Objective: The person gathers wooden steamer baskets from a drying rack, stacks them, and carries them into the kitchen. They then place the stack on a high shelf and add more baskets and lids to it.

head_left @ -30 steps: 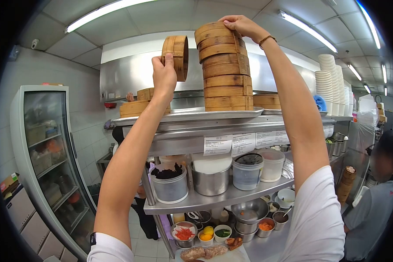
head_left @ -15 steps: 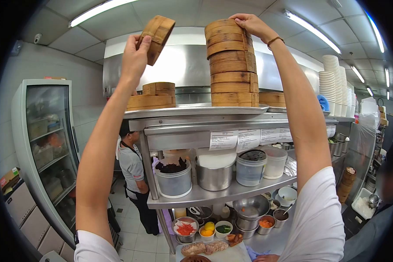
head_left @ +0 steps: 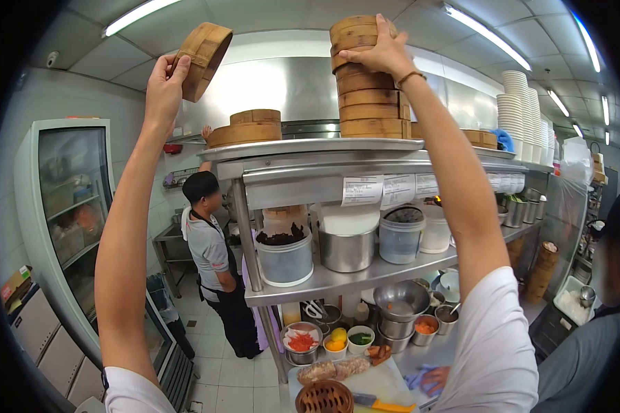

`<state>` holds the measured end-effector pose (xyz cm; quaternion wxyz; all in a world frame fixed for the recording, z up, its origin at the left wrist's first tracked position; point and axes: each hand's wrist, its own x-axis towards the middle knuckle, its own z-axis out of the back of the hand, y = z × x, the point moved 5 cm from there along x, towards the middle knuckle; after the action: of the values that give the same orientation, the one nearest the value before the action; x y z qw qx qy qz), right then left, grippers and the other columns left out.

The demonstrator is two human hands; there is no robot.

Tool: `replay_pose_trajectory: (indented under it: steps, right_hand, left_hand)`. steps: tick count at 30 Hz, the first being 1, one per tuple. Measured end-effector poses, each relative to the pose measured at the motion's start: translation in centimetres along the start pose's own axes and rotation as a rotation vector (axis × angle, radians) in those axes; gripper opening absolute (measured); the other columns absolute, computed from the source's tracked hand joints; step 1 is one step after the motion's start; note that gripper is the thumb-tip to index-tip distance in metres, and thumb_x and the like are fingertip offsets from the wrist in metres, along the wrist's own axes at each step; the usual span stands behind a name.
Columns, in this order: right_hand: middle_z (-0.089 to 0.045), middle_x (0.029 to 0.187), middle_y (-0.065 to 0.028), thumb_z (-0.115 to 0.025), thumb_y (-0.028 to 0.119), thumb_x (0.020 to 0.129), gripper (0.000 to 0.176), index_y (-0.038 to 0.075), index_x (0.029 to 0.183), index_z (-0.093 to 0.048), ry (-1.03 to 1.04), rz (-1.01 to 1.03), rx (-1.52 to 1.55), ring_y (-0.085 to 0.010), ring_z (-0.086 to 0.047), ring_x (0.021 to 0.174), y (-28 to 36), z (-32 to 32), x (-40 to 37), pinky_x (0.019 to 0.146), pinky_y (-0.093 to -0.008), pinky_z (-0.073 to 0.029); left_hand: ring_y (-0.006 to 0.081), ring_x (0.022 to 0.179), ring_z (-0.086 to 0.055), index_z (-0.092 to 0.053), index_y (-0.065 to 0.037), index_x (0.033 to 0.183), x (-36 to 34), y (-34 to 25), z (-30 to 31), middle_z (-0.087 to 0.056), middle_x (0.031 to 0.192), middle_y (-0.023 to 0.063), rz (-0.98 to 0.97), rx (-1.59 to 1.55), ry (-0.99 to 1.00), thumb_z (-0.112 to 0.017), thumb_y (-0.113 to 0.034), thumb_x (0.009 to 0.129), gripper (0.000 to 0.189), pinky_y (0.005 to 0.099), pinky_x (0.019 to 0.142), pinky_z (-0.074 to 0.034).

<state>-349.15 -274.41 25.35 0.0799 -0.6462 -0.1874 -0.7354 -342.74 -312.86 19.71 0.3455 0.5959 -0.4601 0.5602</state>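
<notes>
High at the upper left, my left hand [head_left: 165, 89] pinches a round bamboo steamer ring [head_left: 205, 60], which is tilted and held clear of the shelf. My right hand [head_left: 380, 51] is spread over the upper part of a tall stack of bamboo steamers [head_left: 373, 110], with the thumb and fingers on its side. The stack stands on a metal tray [head_left: 310, 145] on the top shelf. Left of it on the tray sit lower bamboo steamers [head_left: 255, 127].
A person in a grey shirt [head_left: 210, 241] stands left of the shelf; another [head_left: 585, 351] is at the right edge. Paper cups [head_left: 513, 113] stand stacked on the top shelf. Tubs [head_left: 284, 261], bowls [head_left: 401, 303] and a knife [head_left: 393, 406] lie below. A co-worker's hand [head_left: 435, 380] rests on a cloth.
My left hand has moved left with the steamer ring. My right hand has shifted from the stack's top rim to its side, fingers now spread. The camera view has turned and shows more below.
</notes>
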Motion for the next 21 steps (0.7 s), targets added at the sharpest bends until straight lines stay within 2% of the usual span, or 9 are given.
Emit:
replay_pose_trajectory:
  steps: [1,4,5,8,12,18,21]
  right_hand:
    - [-0.03,0.142,-0.0326,-0.077,0.07,0.055,0.125,0.022,0.153,-0.016,-0.016,-0.02,0.109,-0.0494,-0.051,0.118,0.2,-0.2,-0.6,0.098,-0.051,-0.045]
    - [-0.03,0.142,-0.033,-0.076,0.068,0.056,0.121,0.023,0.153,-0.018,-0.021,-0.092,0.08,-0.0493,-0.05,0.119,0.3,-0.1,-1.8,0.097,-0.0511,-0.046]
    - [-0.025,0.146,-0.0302,-0.079,0.06,0.054,0.119,0.03,0.151,-0.019,-0.063,-0.088,0.146,-0.0536,-0.048,0.117,0.2,-0.4,-1.6,0.092,-0.0589,-0.044]
    - [-0.029,0.145,-0.0289,-0.078,0.058,0.059,0.112,0.029,0.151,-0.022,-0.074,-0.103,0.137,-0.0504,-0.049,0.117,0.1,-0.4,-1.7,0.094,-0.0572,-0.043]
    - [-0.027,0.147,-0.0285,-0.076,0.056,0.062,0.108,0.03,0.151,-0.021,-0.093,-0.127,0.129,-0.0506,-0.046,0.12,0.0,-0.8,-1.4,0.097,-0.0584,-0.039]
    - [-0.022,0.151,-0.0267,-0.074,0.055,0.066,0.105,0.028,0.152,-0.02,-0.074,-0.125,0.16,-0.0511,-0.038,0.128,0.1,-0.9,-1.9,0.098,-0.0623,-0.036]
    - [-0.015,0.154,-0.0257,-0.077,0.052,0.065,0.109,0.028,0.153,-0.017,-0.117,-0.139,0.099,-0.0551,-0.03,0.131,1.3,-0.5,-3.8,0.098,-0.0669,-0.033]
  left_hand:
    - [0.0084,0.088,-0.053,-0.057,-0.002,0.113,-0.4,0.1,0.3,-0.06,0.095,0.0023,0.0,-0.008,0.001,-0.056,-0.028,0.098,0.03,0.023,0.08,-0.042]
    - [0.008,0.089,-0.052,-0.057,-0.002,0.113,-1.5,0.1,1.3,-0.06,0.095,0.0025,-0.002,-0.023,0.034,-0.056,-0.028,0.099,0.029,0.0233,0.081,-0.042]
    - [0.008,0.089,-0.052,-0.057,-0.002,0.112,-1.8,0.1,1.5,-0.06,0.095,0.0024,0.019,-0.04,0.044,-0.056,-0.028,0.099,0.029,0.0234,0.081,-0.042]
    - [0.0083,0.089,-0.052,-0.057,-0.003,0.112,-2.6,0.3,2.3,-0.06,0.095,0.002,0.054,-0.047,0.047,-0.056,-0.029,0.099,0.03,0.0239,0.082,-0.041]
    - [0.0087,0.091,-0.052,-0.057,-0.003,0.112,-3.0,0.5,3.6,-0.06,0.097,0.0022,0.07,-0.056,0.072,-0.055,-0.03,0.099,0.03,0.0244,0.083,-0.041]
    - [0.0088,0.092,-0.052,-0.056,-0.003,0.113,-3.5,-0.3,4.3,-0.059,0.099,0.0027,0.107,-0.094,0.053,-0.054,-0.029,0.099,0.03,0.0247,0.085,-0.041]
    - [0.0088,0.093,-0.052,-0.056,-0.003,0.113,-3.8,-0.4,4.6,-0.059,0.099,0.0029,0.112,-0.094,0.039,-0.054,-0.029,0.099,0.029,0.0245,0.085,-0.041]
